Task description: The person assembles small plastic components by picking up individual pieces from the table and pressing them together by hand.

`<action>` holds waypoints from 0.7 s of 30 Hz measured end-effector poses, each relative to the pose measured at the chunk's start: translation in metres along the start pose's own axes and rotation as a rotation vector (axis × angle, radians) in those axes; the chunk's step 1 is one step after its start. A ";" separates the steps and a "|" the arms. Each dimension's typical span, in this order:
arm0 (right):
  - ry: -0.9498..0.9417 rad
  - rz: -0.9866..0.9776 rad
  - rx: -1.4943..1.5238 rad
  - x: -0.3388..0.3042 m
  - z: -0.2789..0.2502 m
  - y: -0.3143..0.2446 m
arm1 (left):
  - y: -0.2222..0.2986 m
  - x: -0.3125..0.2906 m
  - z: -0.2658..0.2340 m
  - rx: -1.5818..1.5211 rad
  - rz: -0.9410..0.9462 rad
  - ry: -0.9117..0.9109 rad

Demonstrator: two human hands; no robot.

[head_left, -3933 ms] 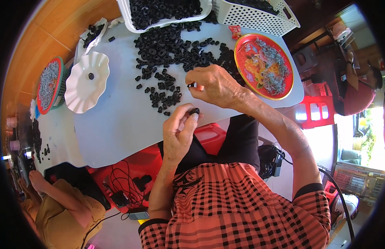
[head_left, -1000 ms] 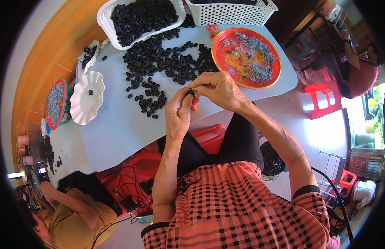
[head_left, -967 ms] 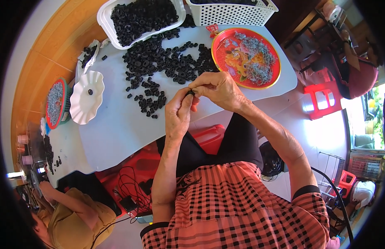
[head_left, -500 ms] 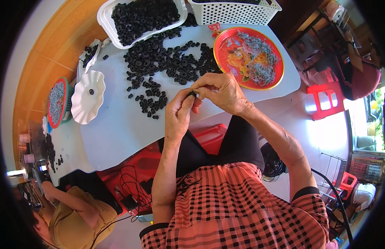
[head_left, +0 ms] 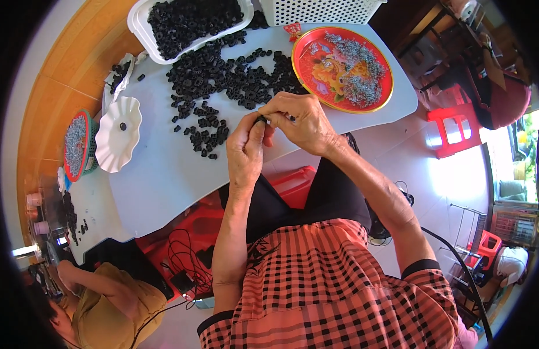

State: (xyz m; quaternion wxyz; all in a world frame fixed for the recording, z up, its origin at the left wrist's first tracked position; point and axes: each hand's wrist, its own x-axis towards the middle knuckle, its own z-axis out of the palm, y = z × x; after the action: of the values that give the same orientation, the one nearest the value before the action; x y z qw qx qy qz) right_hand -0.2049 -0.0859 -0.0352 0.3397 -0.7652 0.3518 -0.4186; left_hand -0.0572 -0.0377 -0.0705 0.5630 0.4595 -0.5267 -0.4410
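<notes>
Over the table's near edge my two hands meet at the fingertips. My left hand (head_left: 246, 145) pinches a small black plastic part (head_left: 261, 119) between thumb and forefinger. Against that part press the thumb and forefinger of my right hand (head_left: 304, 123); whatever tiny piece they hold is hidden by the fingers. Just beyond my hands spreads a loose pile of black plastic parts (head_left: 202, 78). To the right of the pile lies a round red flowered tray (head_left: 309, 87) with a gold rim, and small silvery metal pieces (head_left: 362, 87) are heaped on it.
A white tub (head_left: 143, 41) of black parts and a white perforated basket (head_left: 322, 13) stand at the back. On the left are a wavy white dish (head_left: 115, 151) and a red-rimmed basket (head_left: 76, 145). A co-worker (head_left: 112, 296) sits at lower left. Red stools (head_left: 455, 123) stand rightward.
The whole view has shifted slightly, so the table things sit a little higher and further left. My hands stay together at the black part, the right fingers slightly turned.
</notes>
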 end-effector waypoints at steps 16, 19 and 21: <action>-0.046 -0.444 -0.471 -0.003 0.000 0.003 | 0.016 0.002 -0.001 -0.173 -0.155 0.046; -0.045 -0.425 -0.446 0.000 -0.001 0.008 | 0.016 0.003 -0.006 -0.080 -0.170 -0.013; -0.030 -0.411 -0.422 0.003 -0.003 0.012 | 0.013 0.005 -0.007 -0.010 -0.187 -0.076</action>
State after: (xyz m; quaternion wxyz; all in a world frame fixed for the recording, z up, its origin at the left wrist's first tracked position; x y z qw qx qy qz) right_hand -0.2091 -0.0954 -0.0428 0.0860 -0.8803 0.2636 -0.3850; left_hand -0.0500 -0.0398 -0.0572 0.5012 0.4867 -0.5003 -0.5115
